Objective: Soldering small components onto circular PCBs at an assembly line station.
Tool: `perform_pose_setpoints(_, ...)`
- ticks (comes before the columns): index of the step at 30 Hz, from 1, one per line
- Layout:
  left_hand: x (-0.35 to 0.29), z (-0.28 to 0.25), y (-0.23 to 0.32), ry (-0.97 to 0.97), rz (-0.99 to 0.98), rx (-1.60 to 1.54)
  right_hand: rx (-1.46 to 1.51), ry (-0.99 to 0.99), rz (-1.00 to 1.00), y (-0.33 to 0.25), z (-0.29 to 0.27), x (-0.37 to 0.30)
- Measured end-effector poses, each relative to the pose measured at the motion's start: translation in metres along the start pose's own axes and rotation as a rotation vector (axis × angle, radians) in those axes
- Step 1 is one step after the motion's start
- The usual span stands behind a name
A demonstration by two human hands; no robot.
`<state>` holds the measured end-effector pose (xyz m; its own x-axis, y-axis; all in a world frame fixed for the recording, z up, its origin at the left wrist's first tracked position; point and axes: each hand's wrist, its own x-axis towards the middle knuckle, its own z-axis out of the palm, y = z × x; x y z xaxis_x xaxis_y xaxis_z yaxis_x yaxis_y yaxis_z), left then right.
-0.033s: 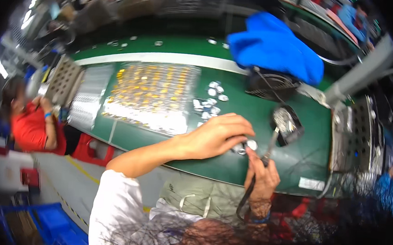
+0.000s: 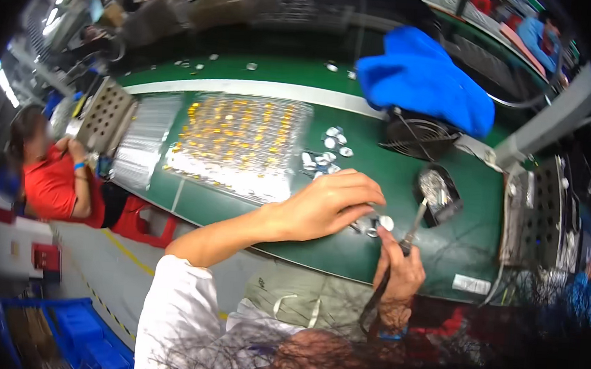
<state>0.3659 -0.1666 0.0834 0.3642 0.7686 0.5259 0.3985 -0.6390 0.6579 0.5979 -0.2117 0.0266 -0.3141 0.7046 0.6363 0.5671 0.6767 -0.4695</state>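
Note:
My left hand (image 2: 335, 204) reaches over the green bench with thumb and fingers pinched; whatever lies between the tips is too small to make out. In my right hand (image 2: 401, 271) is a corded soldering iron (image 2: 414, 227), its metal tip pointing away from me and its dark cable trailing down past the wrist. A small white round piece (image 2: 386, 223) sits at my right fingertips, close to the left ones. Just beside it are small shiny round parts (image 2: 372, 231). A loose cluster of white and silver round pieces (image 2: 321, 161) lies beyond my left hand.
Clear plastic trays with yellow parts (image 2: 233, 139) cover the left of the bench (image 2: 345, 260). Right of my hands stands a black box of small metal parts (image 2: 439, 194). Behind it are a black fan (image 2: 419, 135) and blue cloth (image 2: 426, 77). A co-worker in red (image 2: 56, 181) sits left.
The view has turned a little, so the bench and its contents appear farther right. Both hands keep nearly the same pose, and the soldering iron stays in my right hand.

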Motion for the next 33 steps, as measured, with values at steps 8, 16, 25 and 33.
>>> perform_pose_setpoints(8, -0.116, -0.166, -0.022, 0.392, -0.444, 0.766, 0.202, -0.040, 0.095, 0.000, -0.003, 0.001)
perform_pose_setpoints(16, -0.161, -0.219, -0.085, 0.423, -0.588, 0.971, 0.249, 0.043, 0.128, 0.004, 0.005, -0.004)
perform_pose_setpoints(25, -0.116, -0.168, -0.056, 0.585, -0.480, 0.233, 0.175, 0.036, 0.038, 0.002, -0.004, 0.001)
perform_pose_setpoints(33, -0.027, -0.050, 0.003, 0.114, -0.112, -0.195, 0.514, 0.134, 0.147, -0.019, 0.003, 0.019)
